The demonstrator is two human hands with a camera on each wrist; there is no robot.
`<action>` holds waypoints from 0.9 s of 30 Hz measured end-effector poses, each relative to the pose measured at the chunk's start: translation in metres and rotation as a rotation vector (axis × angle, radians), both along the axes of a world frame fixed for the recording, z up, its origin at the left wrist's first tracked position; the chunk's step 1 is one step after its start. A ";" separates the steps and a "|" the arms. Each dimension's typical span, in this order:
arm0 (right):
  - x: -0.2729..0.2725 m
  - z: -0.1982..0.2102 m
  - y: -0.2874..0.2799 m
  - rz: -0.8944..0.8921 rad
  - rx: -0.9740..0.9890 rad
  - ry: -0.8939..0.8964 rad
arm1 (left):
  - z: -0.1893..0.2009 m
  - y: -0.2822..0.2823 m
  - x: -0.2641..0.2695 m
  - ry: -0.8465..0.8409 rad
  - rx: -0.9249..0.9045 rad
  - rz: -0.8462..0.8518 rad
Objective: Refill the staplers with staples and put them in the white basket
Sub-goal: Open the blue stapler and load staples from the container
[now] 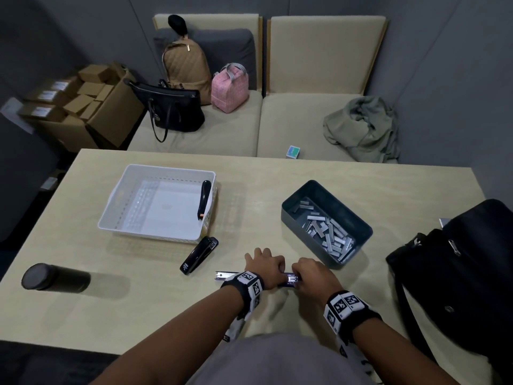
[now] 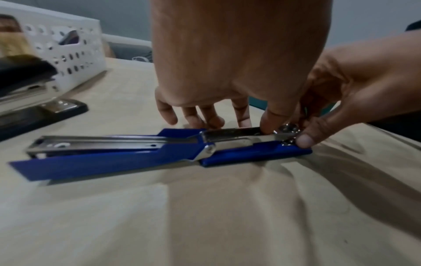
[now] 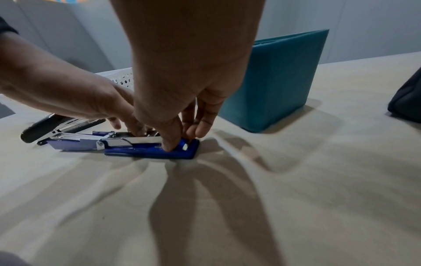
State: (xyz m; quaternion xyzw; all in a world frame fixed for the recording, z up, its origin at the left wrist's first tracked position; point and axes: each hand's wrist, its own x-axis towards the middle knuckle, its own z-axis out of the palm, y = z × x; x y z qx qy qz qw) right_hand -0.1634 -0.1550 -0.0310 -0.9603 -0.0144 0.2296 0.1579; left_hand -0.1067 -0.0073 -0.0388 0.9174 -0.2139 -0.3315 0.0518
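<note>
A blue stapler lies opened out flat on the table near the front edge, its metal magazine facing up. My left hand holds the magazine's right part between thumb and fingers. My right hand pinches the stapler's blue base end, thumb on top. In the head view both hands cover most of the stapler. The white basket holds one black stapler. Another black stapler lies on the table just in front of the basket.
A dark teal bin with several staple strips stands just right of my hands. A black cylinder lies on its side at the left. A black bag sits on the table's right edge. Sofa seats with bags lie beyond.
</note>
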 end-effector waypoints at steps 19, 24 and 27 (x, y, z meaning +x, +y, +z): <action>-0.001 0.000 0.003 -0.016 -0.027 0.048 | -0.008 0.033 0.002 0.096 -0.187 0.179; 0.023 0.026 0.000 -0.065 0.132 0.128 | -0.008 0.037 0.008 0.141 -0.218 0.179; 0.046 0.052 -0.002 -0.254 0.361 -0.019 | -0.010 0.037 0.008 0.145 -0.215 0.182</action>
